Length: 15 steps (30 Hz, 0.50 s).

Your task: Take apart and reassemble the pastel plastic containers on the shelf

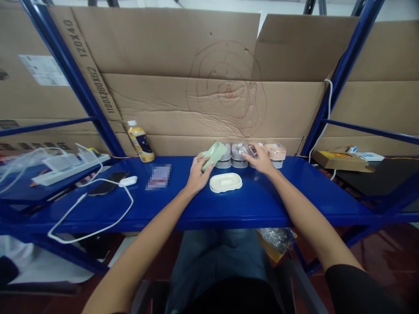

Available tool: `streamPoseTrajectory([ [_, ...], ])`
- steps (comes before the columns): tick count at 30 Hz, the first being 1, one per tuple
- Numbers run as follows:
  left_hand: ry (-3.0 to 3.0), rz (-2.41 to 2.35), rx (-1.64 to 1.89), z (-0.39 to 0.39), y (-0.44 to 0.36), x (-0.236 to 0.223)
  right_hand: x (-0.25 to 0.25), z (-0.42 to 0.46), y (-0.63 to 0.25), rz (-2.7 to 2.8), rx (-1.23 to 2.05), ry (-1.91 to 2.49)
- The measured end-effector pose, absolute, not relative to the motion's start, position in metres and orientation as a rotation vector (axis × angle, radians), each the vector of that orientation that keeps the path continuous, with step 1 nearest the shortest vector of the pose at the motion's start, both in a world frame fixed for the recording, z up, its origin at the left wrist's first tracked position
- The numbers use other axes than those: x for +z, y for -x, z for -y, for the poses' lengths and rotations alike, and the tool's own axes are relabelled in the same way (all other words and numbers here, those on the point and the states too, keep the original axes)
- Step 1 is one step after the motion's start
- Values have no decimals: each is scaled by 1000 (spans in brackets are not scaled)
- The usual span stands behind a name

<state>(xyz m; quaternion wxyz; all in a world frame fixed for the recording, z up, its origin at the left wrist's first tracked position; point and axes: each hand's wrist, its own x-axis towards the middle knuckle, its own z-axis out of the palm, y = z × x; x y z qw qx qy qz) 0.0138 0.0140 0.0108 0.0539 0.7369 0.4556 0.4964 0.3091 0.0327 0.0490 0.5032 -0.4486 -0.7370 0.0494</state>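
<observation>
My left hand (197, 174) grips a pale green, elongated dish-like piece (214, 155), tilted above the blue shelf. My right hand (260, 160) reaches to the row of small round containers (239, 163) at the back, its fingers curled at a clear plastic piece (249, 150) on top. The containers are grey and stand close together; the right one has a pinkish top (276, 151). A cream oval piece (225, 182) with a raised rim lies flat on the shelf between my forearms. The green piece and my right hand partly hide the containers.
A yellow bottle (141, 141) with a white cap stands at back left. Nearby lie a blurred flat packet (159, 177), a dark phone (106, 185) and a white cable (129, 208). Cardboard (157, 96) backs the shelf; blue posts (343, 74) flank it.
</observation>
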Motion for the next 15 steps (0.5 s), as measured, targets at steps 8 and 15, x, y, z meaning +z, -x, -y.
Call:
streamPoseTrajectory([
  [8, -2574, -991, 1078, 1, -20, 8, 49, -25, -305, 1962, 183, 991],
  [15, -2488, -1054, 950, -8, -23, -5, 40, -16, -285, 2316, 280, 907],
])
